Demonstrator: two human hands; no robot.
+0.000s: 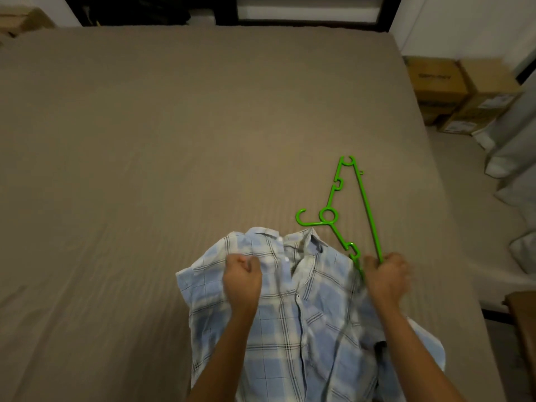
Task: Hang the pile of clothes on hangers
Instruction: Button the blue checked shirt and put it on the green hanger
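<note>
Head view: a light blue plaid shirt (290,329) lay front-up on the tan bed (145,140), at the near edge and right of centre. Its placket was buttoned and its collar (301,239) pointed away from the person. The lower hem ran out of frame at the bottom.

A green plastic hanger (366,207) lay flat on the sheet just beyond and to the right of the collar. Its hook curled toward the left, touching or nearly touching the collar edge. One arm tip pointed far up the bed, and the other end ran down into the right hand.

The left hand (242,274) was fisted, knuckles up, on the shirt's shoulder area left of the placket. Its fingers were curled tight with fabric bunched under them.

The right hand (387,275) was also fisted, at the shirt's other shoulder edge, and closed around the near end of the hanger where the bottom bar met the sloped arm. It was motion-blurred, so the finger detail was unclear. Both forearms came in from the bottom edge over the shirt.

Stacked cardboard boxes (441,79) stood on the floor past the bed's right side. A dark bed frame (290,21) ran along the top.
</note>
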